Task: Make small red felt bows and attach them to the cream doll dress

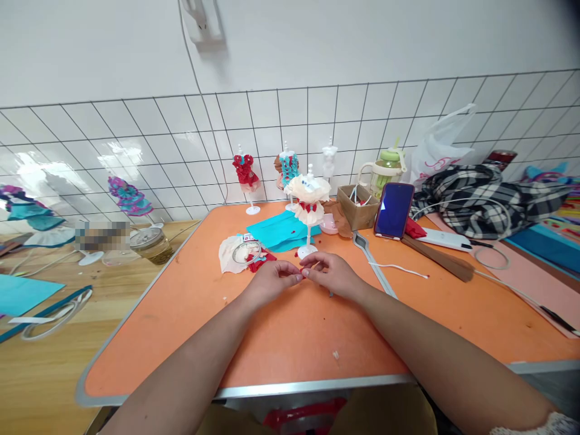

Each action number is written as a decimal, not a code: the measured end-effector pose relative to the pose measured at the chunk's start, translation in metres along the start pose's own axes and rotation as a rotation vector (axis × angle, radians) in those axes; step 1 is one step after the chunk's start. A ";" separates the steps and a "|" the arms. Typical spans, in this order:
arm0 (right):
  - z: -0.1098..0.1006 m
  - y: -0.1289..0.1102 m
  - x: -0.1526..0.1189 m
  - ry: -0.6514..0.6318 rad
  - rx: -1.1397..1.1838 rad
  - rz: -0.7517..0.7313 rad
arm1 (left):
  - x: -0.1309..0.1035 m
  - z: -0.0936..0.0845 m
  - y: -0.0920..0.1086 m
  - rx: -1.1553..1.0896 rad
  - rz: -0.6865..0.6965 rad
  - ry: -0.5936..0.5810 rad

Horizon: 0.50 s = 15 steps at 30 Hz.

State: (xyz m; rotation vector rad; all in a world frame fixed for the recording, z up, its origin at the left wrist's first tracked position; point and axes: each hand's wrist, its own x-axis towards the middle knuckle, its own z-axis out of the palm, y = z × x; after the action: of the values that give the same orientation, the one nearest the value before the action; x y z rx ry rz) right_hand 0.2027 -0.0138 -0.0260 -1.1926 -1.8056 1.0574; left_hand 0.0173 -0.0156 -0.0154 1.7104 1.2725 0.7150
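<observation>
1. Both forearms come in from the bottom edge of the view and meet near the middle of the orange table point(281, 338).
2. The left hand point(270, 283) lies low over the table, back of the hand up, with thumb and forefinger pinched together toward the right.
3. The right hand point(330, 273) mirrors it, knuckles up, and its fingertips point to the left.
4. Between the two pinches there is a small red piece point(301, 274). Both hands hold it at their fingertips, so the grips are almost closed, with only this tiny piece inside. What the piece is made of I cannot tell.
5. The piece is just above the table surface, in front of the white doll stand point(309, 208), which wears a cream dress with a red bow.
6. Just beside the left hand, toward the wall, lie a white paper point(228, 254), a clear tape roll point(247, 251) and red scraps point(261, 258).
7. A teal sheet point(281, 231) lies behind these.
8. To the right, well apart from the hands, a phone point(394, 210) leans against a brown box point(357, 208).
</observation>
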 end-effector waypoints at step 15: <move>0.005 0.006 0.003 0.055 0.206 0.114 | 0.000 0.003 0.003 -0.055 0.012 0.095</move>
State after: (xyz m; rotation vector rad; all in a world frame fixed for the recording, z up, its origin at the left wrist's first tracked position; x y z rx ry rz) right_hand 0.2000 -0.0109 -0.0329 -1.1972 -1.5605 1.2305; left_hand 0.0213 -0.0171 -0.0137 1.6581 1.2965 0.8392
